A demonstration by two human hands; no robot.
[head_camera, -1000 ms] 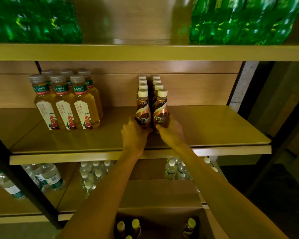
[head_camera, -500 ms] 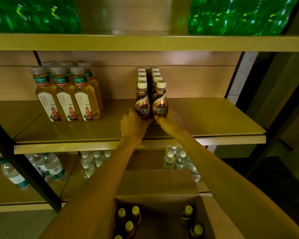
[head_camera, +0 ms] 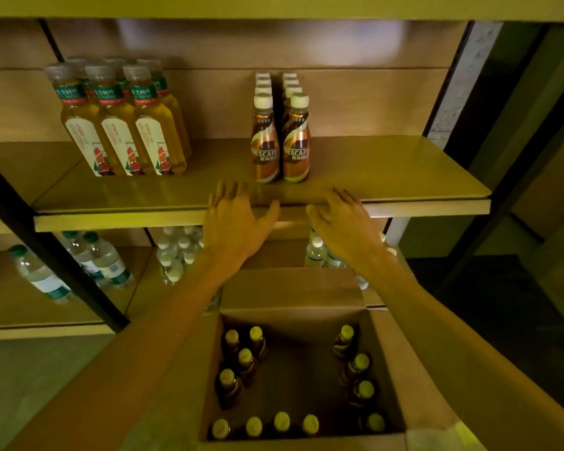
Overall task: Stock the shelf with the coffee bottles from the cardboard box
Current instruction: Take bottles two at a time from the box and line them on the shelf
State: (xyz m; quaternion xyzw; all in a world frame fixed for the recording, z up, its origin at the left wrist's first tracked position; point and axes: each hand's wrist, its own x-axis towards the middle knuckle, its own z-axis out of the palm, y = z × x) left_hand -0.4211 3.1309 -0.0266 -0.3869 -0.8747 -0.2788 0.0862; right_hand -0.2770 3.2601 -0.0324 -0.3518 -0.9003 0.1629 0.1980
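Observation:
Two rows of brown Nescafe coffee bottles [head_camera: 280, 138] with white caps stand upright on the middle shelf [head_camera: 388, 170], running from front to back. My left hand [head_camera: 235, 219] and my right hand [head_camera: 342, 222] hover at the shelf's front edge, just below the front two bottles, both empty with fingers spread. Below my arms an open cardboard box [head_camera: 293, 291] holds several more coffee bottles [head_camera: 241, 362] along its left, right and near sides.
Several yellow tea bottles [head_camera: 121, 125] stand at the left of the same shelf. Water bottles [head_camera: 88, 262] lie and stand on the lower shelf. A black post [head_camera: 46, 249] crosses at the left. Bare shelf surface lies right of the coffee rows.
Both hands have let go of the two front coffee bottles and drawn back to the shelf edge. The view has tilted down, showing more of the box.

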